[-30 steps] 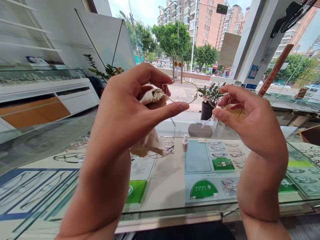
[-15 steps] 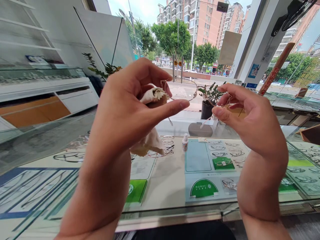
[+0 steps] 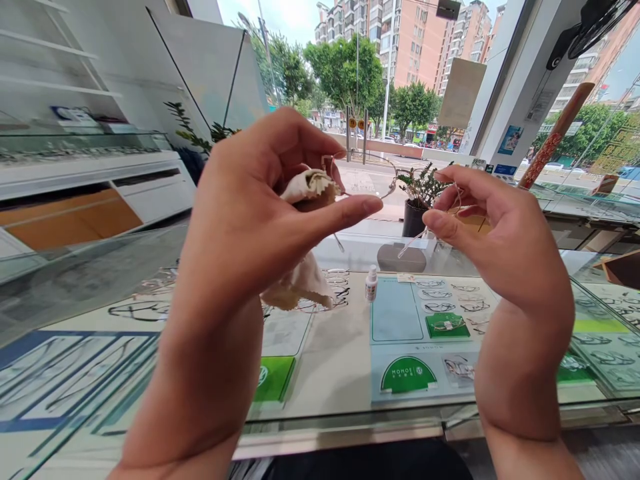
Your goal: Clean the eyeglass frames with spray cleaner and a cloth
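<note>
The green half-round sign reads "MOMOE" in white. The label on the small bottle is too tiny to read.

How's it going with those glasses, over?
Left fingers hold glasses, plus bunched cloth. Right fingers hold glasses' other side. Bottle stands apart, not in the way.

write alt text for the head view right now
A person's left hand and right hand hold up thin-rimmed glasses, the left also holding a beige cloth. Below, a small white bottle and more eyeglasses show at a glass counter.
</note>
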The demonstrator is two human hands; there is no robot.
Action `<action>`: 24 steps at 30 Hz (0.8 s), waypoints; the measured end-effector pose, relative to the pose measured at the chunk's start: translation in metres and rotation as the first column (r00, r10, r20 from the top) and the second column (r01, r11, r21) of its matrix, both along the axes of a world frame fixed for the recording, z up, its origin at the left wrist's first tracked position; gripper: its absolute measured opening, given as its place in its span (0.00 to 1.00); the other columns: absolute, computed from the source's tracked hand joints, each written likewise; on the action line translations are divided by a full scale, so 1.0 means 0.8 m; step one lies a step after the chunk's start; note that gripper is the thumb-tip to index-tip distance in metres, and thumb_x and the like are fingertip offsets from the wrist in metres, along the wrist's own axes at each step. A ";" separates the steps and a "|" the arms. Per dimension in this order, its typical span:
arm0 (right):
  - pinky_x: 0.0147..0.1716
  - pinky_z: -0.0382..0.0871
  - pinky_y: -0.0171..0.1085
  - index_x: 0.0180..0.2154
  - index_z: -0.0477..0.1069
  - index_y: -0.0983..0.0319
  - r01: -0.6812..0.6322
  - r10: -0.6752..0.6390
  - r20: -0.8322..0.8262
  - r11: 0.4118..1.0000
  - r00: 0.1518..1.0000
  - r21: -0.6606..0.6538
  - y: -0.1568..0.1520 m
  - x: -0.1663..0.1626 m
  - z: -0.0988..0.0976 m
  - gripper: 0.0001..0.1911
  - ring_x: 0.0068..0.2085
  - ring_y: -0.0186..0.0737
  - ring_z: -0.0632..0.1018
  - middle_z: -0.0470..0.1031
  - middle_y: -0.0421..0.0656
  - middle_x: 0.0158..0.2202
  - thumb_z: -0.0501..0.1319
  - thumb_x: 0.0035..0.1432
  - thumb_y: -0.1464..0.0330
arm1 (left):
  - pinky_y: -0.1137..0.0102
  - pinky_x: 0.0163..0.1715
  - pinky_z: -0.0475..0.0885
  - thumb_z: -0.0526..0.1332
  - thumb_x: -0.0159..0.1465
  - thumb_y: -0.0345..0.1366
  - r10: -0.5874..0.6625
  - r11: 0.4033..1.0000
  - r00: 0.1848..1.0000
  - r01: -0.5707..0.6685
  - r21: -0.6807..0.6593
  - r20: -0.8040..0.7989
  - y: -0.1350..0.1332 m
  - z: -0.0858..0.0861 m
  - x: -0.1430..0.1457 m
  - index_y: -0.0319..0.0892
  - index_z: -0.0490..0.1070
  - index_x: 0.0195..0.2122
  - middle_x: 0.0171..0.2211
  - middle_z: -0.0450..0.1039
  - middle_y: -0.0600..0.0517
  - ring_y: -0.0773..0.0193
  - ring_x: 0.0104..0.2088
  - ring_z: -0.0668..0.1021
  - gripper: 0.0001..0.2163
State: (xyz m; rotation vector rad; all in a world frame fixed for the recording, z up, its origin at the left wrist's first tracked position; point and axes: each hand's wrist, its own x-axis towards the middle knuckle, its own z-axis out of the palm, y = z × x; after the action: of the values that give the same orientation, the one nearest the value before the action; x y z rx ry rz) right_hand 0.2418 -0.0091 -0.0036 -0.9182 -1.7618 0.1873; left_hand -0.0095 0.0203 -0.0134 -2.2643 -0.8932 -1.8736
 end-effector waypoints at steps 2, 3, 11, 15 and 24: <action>0.40 0.79 0.43 0.52 0.78 0.57 0.005 -0.005 -0.002 1.000 1.000 -0.017 0.000 0.000 0.000 0.23 0.42 0.44 0.80 0.79 0.42 0.40 0.74 0.56 0.59 | 0.61 0.33 0.83 0.78 0.52 0.50 0.005 1.000 1.000 -0.005 -0.018 -0.011 -0.002 0.002 0.000 0.50 0.76 0.46 0.35 0.74 0.50 0.54 0.40 0.81 0.23; 0.40 0.79 0.43 0.52 0.78 0.57 0.008 -0.008 -0.002 1.000 1.000 -0.017 0.000 0.001 0.001 0.23 0.42 0.43 0.80 0.79 0.42 0.40 0.74 0.56 0.59 | 0.61 0.33 0.82 0.78 0.53 0.51 0.013 0.999 1.000 -0.014 -0.037 -0.022 -0.005 0.003 0.001 0.49 0.76 0.46 0.35 0.74 0.50 0.55 0.39 0.81 0.24; 0.44 0.77 0.43 0.52 0.77 0.55 0.093 -0.098 0.006 0.962 0.995 0.257 -0.002 -0.006 0.003 0.22 0.43 0.41 0.80 0.79 0.41 0.40 0.74 0.56 0.61 | 0.64 0.34 0.77 0.78 0.50 0.51 0.089 0.996 0.996 -0.088 -0.027 0.024 -0.012 0.009 0.014 0.50 0.77 0.51 0.46 0.77 0.49 0.57 0.42 0.81 0.28; 0.48 0.76 0.48 0.54 0.75 0.55 0.170 -0.190 0.030 0.928 0.981 0.330 -0.011 -0.015 0.002 0.23 0.46 0.46 0.79 0.77 0.43 0.42 0.73 0.58 0.61 | 0.66 0.29 0.73 0.78 0.52 0.49 0.151 0.989 0.987 -0.150 -0.011 0.059 -0.007 0.004 0.017 0.52 0.77 0.52 0.48 0.78 0.49 0.60 0.37 0.79 0.27; 0.53 0.77 0.57 0.58 0.73 0.49 0.269 -0.310 0.033 0.866 0.950 0.422 -0.010 -0.017 -0.003 0.25 0.57 0.53 0.75 0.69 0.47 0.54 0.71 0.61 0.60 | 0.65 0.31 0.71 0.78 0.53 0.47 0.206 0.964 0.976 -0.215 0.156 0.073 0.005 0.002 0.023 0.47 0.75 0.46 0.46 0.81 0.48 0.55 0.46 0.82 0.23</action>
State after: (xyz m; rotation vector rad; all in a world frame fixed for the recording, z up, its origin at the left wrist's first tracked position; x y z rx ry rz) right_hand 0.2285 -0.0167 -0.0059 -0.8742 -1.6392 -0.4229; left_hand 0.0087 0.0241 -0.0118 -1.9493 -0.9110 -1.8503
